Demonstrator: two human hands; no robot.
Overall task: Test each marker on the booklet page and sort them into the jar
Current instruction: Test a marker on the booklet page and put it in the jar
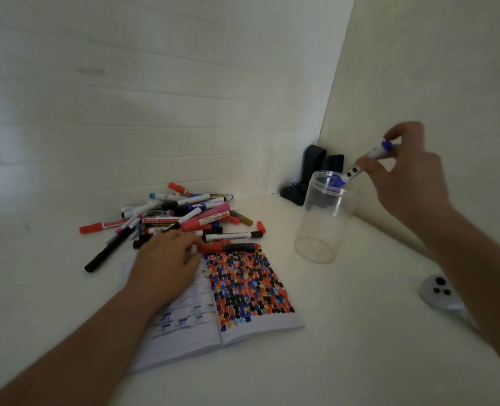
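An open booklet lies on the white table, its right page covered with red, black, blue and yellow marks. Behind it sits a heap of markers. A clear plastic jar stands upright to the right of the booklet and looks empty. My right hand holds a blue-capped white marker tilted, its lower end at the jar's rim. My left hand rests on the booklet's left page, its fingers touching a red marker at the booklet's top edge.
A white controller lies at the right, partly under my right forearm. Dark objects stand in the far corner behind the jar. A long black marker lies apart at the heap's left. White walls close the table at back and right.
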